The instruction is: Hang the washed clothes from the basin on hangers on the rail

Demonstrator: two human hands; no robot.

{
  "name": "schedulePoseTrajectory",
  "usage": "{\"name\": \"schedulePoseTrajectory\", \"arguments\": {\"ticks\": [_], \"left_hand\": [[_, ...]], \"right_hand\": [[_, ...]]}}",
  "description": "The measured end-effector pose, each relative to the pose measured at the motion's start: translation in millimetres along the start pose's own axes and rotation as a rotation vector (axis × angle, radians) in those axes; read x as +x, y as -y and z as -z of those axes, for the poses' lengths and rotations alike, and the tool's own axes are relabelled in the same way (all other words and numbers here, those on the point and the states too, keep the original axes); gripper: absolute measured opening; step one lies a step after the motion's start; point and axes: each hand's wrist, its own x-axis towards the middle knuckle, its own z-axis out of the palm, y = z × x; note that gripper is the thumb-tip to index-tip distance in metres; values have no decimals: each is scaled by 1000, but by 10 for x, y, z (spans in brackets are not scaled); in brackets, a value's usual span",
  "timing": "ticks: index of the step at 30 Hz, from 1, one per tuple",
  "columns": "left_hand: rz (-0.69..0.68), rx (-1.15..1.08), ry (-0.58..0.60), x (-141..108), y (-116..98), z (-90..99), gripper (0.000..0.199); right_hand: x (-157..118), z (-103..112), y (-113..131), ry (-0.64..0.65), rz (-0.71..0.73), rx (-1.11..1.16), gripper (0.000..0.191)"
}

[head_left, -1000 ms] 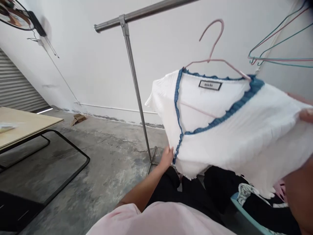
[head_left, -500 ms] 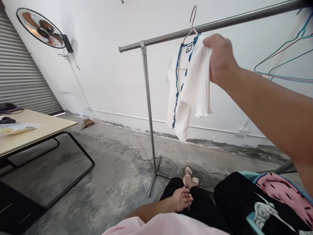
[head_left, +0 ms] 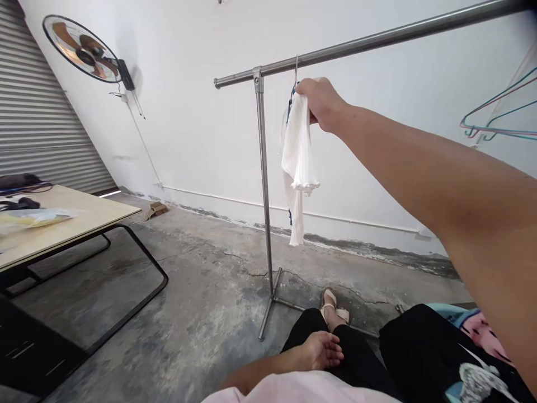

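Note:
A white garment with blue frilled trim (head_left: 297,157) hangs on a hanger (head_left: 296,70) whose hook is at the metal rail (head_left: 361,47), near the rail's left end. The garment is seen nearly edge-on. My right hand (head_left: 322,102) reaches up from the right, its fingers closed on the top of the garment by the shoulder. Down at my lap, my left hand (head_left: 323,351) rests palm up with its fingers loosely spread and nothing in it.
Empty coloured hangers (head_left: 499,120) hang at the right. Clothes (head_left: 423,347) are heaped in a light blue container at the lower right. A table (head_left: 96,215) stands at the left, a fan (head_left: 84,53) on the wall. The rack's post (head_left: 265,196) rises ahead.
My right hand and the garment have moved left, and the garment has turned edge-on. The hanger's hook, earlier above the rail, is now at it. My left hand stays at my lap.

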Motion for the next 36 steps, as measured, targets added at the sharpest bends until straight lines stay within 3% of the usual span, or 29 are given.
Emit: {"name": "schedulePoseTrajectory", "arguments": {"ticks": [6, 8, 11, 14, 18, 20, 22, 26, 29, 32, 36], "left_hand": [[6, 8, -13, 8, -13, -7, 2], [8, 7, -27, 22, -9, -9, 2], [14, 0, -37, 36, -15, -7, 6], [24, -21, -27, 36, -33, -2, 9], [42, -63, -8, 31, -44, -7, 12], [55, -81, -2, 38, -48, -25, 12], [73, -93, 2, 59, -56, -58, 14], [137, -89, 6, 137, -79, -157, 22], [199, -63, -3, 202, -92, -237, 25], [225, -36, -10, 218, -112, -300, 24], [230, -16, -4, 153, -160, -341, 21]], "right_hand": [[-199, 56, -180, 265, -60, 200, 38], [-312, 66, -268, 279, -19, 218, 43], [-532, 39, -479, 161, 15, 180, 56], [-927, 61, -786, 147, 111, 28, 58], [-1676, 353, -1159, 375, 365, -289, 47], [-1994, 631, -1245, 302, 522, -471, 42], [-2217, 977, -1240, 143, 599, -603, 36], [-2448, 1710, -1084, -157, 609, -754, 29], [-2560, 2130, -1015, -320, 585, -875, 31], [-2696, 2348, -1059, -387, 530, -905, 32], [-2949, 2327, -1297, -317, 408, -827, 24]]}}
